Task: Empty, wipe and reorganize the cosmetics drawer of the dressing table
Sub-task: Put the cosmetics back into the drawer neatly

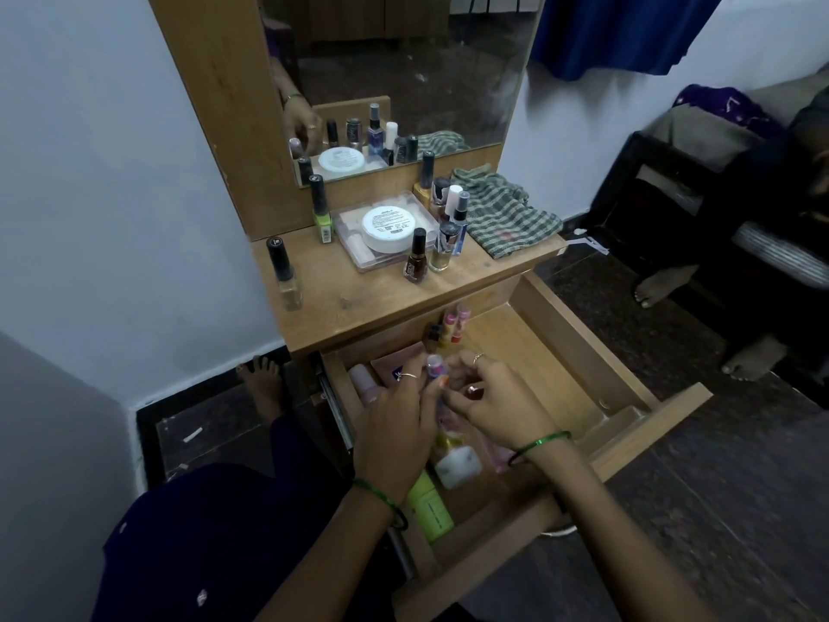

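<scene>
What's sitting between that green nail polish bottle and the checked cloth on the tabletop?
In the head view, between the green nail polish bottle and the checked cloth lie a clear plastic box with a white jar on it, and several small bottles.

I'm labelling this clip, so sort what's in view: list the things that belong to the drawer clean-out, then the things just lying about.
Part of the job:
open drawer
small bottle held by the left hand and right hand
green tube and white bottle in the drawer
nail polishes and white jar on top
checked cloth

Lying about:
blue curtain
purple cloth
</scene>
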